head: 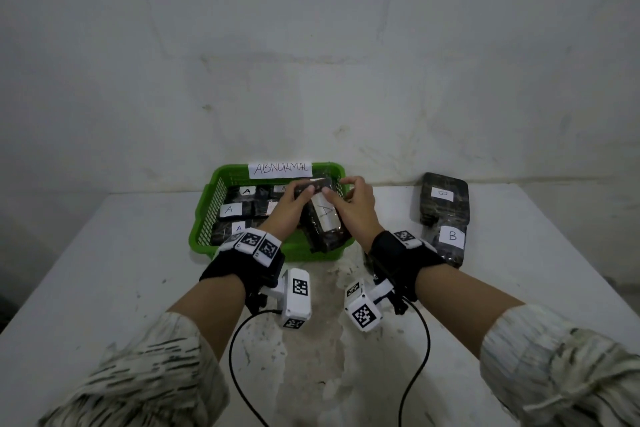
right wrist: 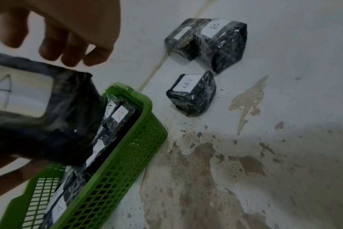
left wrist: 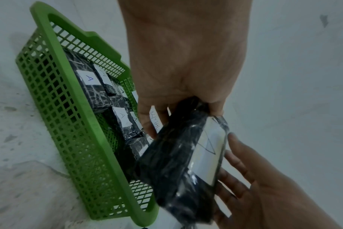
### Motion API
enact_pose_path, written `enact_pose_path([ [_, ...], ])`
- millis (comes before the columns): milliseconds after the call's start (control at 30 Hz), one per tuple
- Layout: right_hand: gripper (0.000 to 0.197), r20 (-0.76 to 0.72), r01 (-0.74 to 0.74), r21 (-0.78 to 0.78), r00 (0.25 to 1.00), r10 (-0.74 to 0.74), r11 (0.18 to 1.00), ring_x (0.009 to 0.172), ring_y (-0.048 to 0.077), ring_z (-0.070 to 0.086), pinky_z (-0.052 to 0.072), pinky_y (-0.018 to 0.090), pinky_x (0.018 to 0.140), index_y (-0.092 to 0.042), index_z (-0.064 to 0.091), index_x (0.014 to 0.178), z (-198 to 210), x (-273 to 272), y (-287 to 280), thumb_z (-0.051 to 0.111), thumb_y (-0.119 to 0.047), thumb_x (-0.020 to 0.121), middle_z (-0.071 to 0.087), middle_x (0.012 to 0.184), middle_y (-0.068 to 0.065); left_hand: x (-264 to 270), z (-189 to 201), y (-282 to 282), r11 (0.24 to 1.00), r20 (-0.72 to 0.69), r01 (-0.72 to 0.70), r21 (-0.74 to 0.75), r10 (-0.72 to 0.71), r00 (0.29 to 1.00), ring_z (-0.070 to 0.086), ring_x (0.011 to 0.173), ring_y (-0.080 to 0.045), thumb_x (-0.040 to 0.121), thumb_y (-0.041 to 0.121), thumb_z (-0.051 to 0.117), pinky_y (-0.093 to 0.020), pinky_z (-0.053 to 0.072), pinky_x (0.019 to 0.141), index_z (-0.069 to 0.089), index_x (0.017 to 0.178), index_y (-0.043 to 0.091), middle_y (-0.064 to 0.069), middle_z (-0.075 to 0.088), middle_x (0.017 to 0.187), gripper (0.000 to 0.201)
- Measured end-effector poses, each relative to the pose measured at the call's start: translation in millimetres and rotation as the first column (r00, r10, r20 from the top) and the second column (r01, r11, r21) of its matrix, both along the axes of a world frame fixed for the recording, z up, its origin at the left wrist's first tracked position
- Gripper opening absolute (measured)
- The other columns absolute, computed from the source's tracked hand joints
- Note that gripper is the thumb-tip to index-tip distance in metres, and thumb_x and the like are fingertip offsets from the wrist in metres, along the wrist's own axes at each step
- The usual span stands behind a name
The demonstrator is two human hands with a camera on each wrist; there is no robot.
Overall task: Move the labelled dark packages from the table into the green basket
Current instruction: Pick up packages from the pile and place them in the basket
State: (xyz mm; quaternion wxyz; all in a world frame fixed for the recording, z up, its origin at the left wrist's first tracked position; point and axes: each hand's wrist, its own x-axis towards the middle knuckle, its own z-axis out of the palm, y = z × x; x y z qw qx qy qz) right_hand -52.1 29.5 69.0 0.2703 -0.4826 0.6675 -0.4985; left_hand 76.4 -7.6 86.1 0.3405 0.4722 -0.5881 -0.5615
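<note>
A dark wrapped package labelled A (head: 323, 222) hangs tilted over the right front part of the green basket (head: 204, 218). My left hand (head: 304, 194) grips its far end from above, as the left wrist view shows, with the package (left wrist: 178, 162) hanging below the fingers. My right hand (head: 341, 191) hovers just right of the package with relaxed, spread fingers (left wrist: 245, 170) and holds nothing. Several A-labelled packages (head: 230, 210) lie inside the basket. B-labelled dark packages (head: 445, 199) (head: 450, 239) sit on the table at the right.
A paper sign reading ABNORMAL (head: 280, 169) is fixed to the basket's back rim. The white table (head: 104, 270) butts against a wall behind the basket. The B packages (right wrist: 215, 43) (right wrist: 194, 93) lie close to the basket's right side (right wrist: 117, 155).
</note>
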Motion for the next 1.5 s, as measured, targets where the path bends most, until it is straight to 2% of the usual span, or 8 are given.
enact_pose_path([
  [200,0.052,0.103,-0.205,0.117,0.976,0.194,0.972,0.130,0.025,0.045,0.034,0.025,0.098,-0.009,0.037,0.142,2.4,10.4,-0.9,0.034,-0.042,0.102,0.048,0.141,0.011,-8.7,-0.7,4.2,1.000,-0.026,-0.002,-0.009,0.002,1.000,0.044,0.111,-0.016,0.100,0.027,0.042,-0.026,0.034,0.091,0.033,0.133,0.006,-0.008,0.046,0.124,0.040],
  [400,0.055,0.226,-0.290,0.125,0.939,0.258,0.949,0.132,0.017,0.043,0.035,0.032,0.109,-0.016,0.036,0.145,0.9,13.4,-3.8,0.042,-0.044,0.099,0.046,0.143,-0.001,-8.3,-3.1,-0.2,0.993,-0.102,-0.114,-0.030,0.111,0.989,0.050,0.091,-0.013,0.099,0.012,0.042,-0.004,0.042,0.060,0.031,0.121,0.011,-0.001,0.047,0.102,0.024],
  [700,0.065,0.212,-0.224,0.068,0.955,0.205,0.972,0.143,0.023,0.031,0.029,0.036,0.116,-0.016,0.011,0.155,-1.5,15.3,0.5,0.045,-0.032,0.101,0.028,0.157,0.005,-9.8,-14.7,12.4,0.994,-0.067,-0.110,-0.010,0.109,0.992,0.047,0.115,-0.019,0.100,0.022,0.040,-0.027,0.039,0.091,0.016,0.144,0.009,-0.010,0.044,0.135,0.052],
  [833,0.075,0.234,-0.305,0.106,0.933,0.274,0.946,0.145,0.021,0.025,0.028,0.040,0.117,-0.022,0.007,0.155,-1.5,14.0,3.0,0.055,-0.028,0.097,0.020,0.160,0.001,-3.9,-18.4,2.4,0.989,-0.069,-0.137,0.048,0.140,0.988,0.046,0.107,-0.018,0.100,0.021,0.039,-0.029,0.037,0.087,0.022,0.144,0.010,-0.012,0.046,0.134,0.048],
  [1100,0.075,0.324,-0.235,0.038,0.922,0.210,0.971,0.130,0.024,0.048,0.041,0.041,0.109,-0.018,0.016,0.154,-5.3,9.0,0.4,0.059,-0.009,0.093,0.044,0.148,0.008,-3.6,-22.3,4.7,0.999,-0.021,-0.042,-0.020,0.042,0.999,0.050,0.123,-0.023,0.097,0.008,0.046,-0.024,0.041,0.093,0.026,0.146,0.010,-0.010,0.050,0.137,0.053],
  [1267,0.088,0.298,-0.306,0.061,0.914,0.275,0.950,0.120,0.021,0.056,0.052,0.025,0.093,-0.017,0.011,0.155,-9.2,6.1,2.7,0.064,0.000,0.087,0.049,0.143,0.009,-1.4,-23.4,-1.3,0.993,-0.048,-0.113,-0.040,0.111,0.993,0.049,0.121,-0.022,0.094,0.007,0.052,-0.031,0.043,0.096,0.022,0.148,0.019,-0.006,0.048,0.130,0.063],
  [1400,0.081,0.244,-0.315,0.060,0.925,0.292,0.947,0.143,0.023,0.028,0.031,0.043,0.115,-0.033,0.011,0.154,-1.4,5.7,5.8,0.063,-0.027,0.092,0.016,0.159,0.005,1.5,-20.9,-8.1,0.981,0.007,-0.108,-0.159,0.110,0.994,0.048,0.123,-0.025,0.092,0.009,0.054,-0.035,0.043,0.100,0.041,0.140,0.023,-0.007,0.046,0.134,0.051],
  [1500,0.072,0.183,-0.365,0.075,0.920,0.347,0.928,0.149,0.019,0.004,0.015,0.046,0.120,-0.043,0.015,0.151,3.4,3.0,8.2,0.058,-0.039,0.093,-0.004,0.161,-0.002,2.5,-15.8,-9.1,0.994,-0.108,-0.054,0.093,0.064,0.992,0.050,0.124,-0.023,0.097,0.022,0.046,-0.034,0.044,0.097,0.054,0.131,0.015,-0.006,0.053,0.133,0.035],
])
